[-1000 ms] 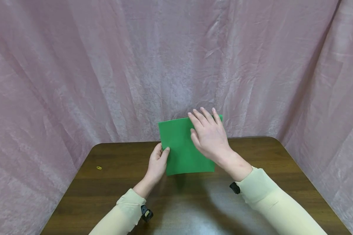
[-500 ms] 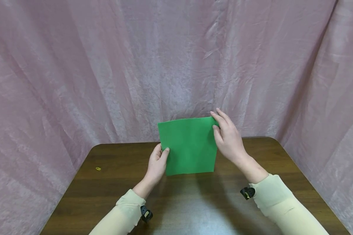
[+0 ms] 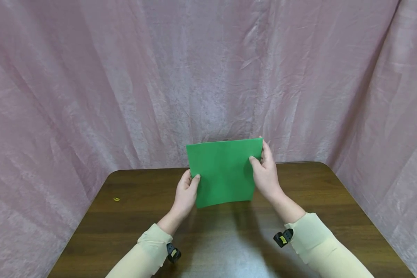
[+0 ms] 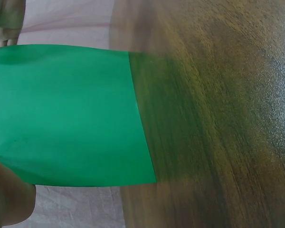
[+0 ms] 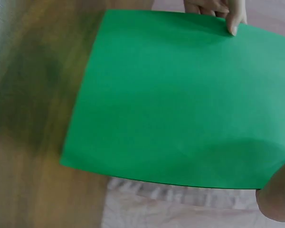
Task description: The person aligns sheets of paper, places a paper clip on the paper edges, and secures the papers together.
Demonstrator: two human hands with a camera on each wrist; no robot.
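A green sheet [image 3: 224,172] is held up above the table, its broad face toward the head camera. My left hand [image 3: 185,195] grips its left edge, thumb on the front and fingers behind. At the upper right edge, my right hand [image 3: 266,175] pinches the sheet, its thumb on the front face and the fingers mostly hidden behind. In the left wrist view the sheet [image 4: 66,118] spans the left half, with a lower corner over the table. The right wrist view shows the sheet [image 5: 180,104] slightly bowed, with the left hand [image 5: 216,7] at its far edge.
A small yellow paper clip [image 3: 116,199] lies on the left part of the brown wooden table [image 3: 125,227]. Pink curtains [image 3: 208,77] hang behind the table and along both sides.
My right hand has moved from over the sheet's upper face to its right edge and now pinches it there. The left hand keeps its grip at nearly the same place.
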